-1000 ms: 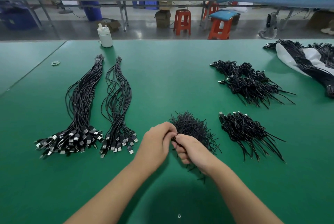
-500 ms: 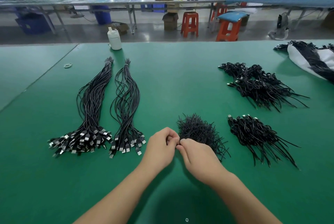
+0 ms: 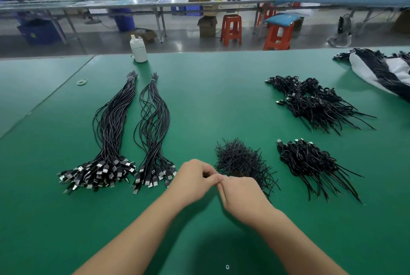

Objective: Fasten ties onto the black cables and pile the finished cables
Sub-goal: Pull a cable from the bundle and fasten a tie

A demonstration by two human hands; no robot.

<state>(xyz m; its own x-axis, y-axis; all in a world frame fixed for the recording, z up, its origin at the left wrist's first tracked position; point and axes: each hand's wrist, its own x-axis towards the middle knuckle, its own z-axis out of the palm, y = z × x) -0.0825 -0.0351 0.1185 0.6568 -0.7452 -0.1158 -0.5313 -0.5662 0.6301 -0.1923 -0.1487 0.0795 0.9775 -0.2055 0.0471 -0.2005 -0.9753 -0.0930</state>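
Against the earlier frames, both hands have drawn back from the heap of ties (image 3: 240, 160) at lower centre, left hand (image 3: 195, 180) and right hand (image 3: 240, 193) meeting fingertip to fingertip, seemingly pinching one tie, contents hidden; untied cables (image 3: 111, 128) lie at left, finished piles (image 3: 310, 161) at right.

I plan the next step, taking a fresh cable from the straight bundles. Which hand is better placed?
Probably the left hand. The straight cable bundle lies beside it, its USB plugs nearest. The right hand sits by the tie pile, farther away.
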